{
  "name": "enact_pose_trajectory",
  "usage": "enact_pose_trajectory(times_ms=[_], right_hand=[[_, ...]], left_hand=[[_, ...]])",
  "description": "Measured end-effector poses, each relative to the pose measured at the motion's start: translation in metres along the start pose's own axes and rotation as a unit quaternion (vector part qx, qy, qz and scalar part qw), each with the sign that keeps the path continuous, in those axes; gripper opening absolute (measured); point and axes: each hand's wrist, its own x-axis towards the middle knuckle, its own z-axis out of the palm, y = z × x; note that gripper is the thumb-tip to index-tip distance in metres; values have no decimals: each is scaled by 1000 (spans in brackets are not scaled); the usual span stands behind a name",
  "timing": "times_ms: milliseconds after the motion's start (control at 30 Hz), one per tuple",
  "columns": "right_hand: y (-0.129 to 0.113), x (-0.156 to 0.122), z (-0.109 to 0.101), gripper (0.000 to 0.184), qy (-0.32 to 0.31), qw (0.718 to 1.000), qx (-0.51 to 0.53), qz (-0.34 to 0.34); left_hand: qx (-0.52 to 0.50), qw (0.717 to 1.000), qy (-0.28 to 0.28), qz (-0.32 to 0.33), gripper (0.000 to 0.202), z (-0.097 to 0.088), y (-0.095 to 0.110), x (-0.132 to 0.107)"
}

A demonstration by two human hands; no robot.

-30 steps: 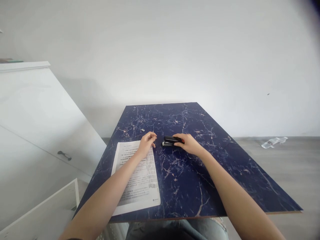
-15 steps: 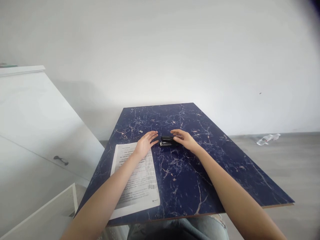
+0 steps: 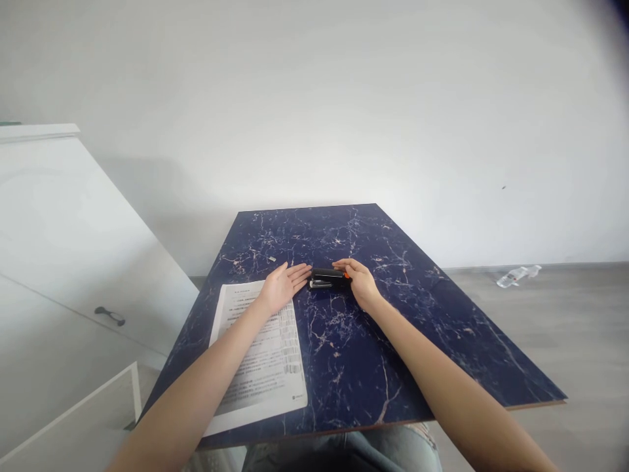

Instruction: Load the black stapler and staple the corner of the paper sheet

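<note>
A black stapler (image 3: pixel 327 278) lies crosswise on the dark blue marbled table, with a small orange patch at its right end. My right hand (image 3: pixel 361 283) is curled around that right end, its fingers along the far side, and partly covers it. My left hand (image 3: pixel 282 287) is turned palm up with its fingers stretched out, the tips at the stapler's left end; whether they touch it I cannot tell. Under my left hand and forearm are printed sheets of paper (image 3: pixel 260 367), lying on the left side of the table.
The table (image 3: pixel 344 380) reaches back to a white wall. A small light-coloured scrap (image 3: pixel 272 259) lies beyond my left hand. On the left stands a white cabinet (image 3: pixel 63 216) with a dark handle (image 3: pixel 109 316). A clear plastic bottle (image 3: pixel 515 276) lies on the floor at right.
My right hand has closed in around the stapler's right end. My left hand has turned palm up, its fingers straightened toward the left end. The view has shifted slightly.
</note>
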Motion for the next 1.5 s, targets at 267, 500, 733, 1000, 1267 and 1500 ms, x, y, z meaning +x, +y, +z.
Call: enact_pose_trajectory(times_ms=[267,500,733,1000,1267,1500], right_hand=[[5,1,5,24,20,999,20,-15],[5,1,4,27,8,999,-39,-27],[5,1,3,31,18,993,-112,-42],[-5,6,-7,29,-14,989,-131,-64],[-23,2,-21,39,-179,905,-364,-126],[-22,2,-18,25,-170,903,-376,-121]], left_hand=[[-22,999,25,-8,46,4,-2,0],[-13,999,36,2,39,2,-5,2],[41,997,40,47,31,-4,-9,5],[305,927,68,206,46,1,-21,0],[333,915,74,216,50,-3,-22,2],[338,912,84,218,37,-3,-24,2]])
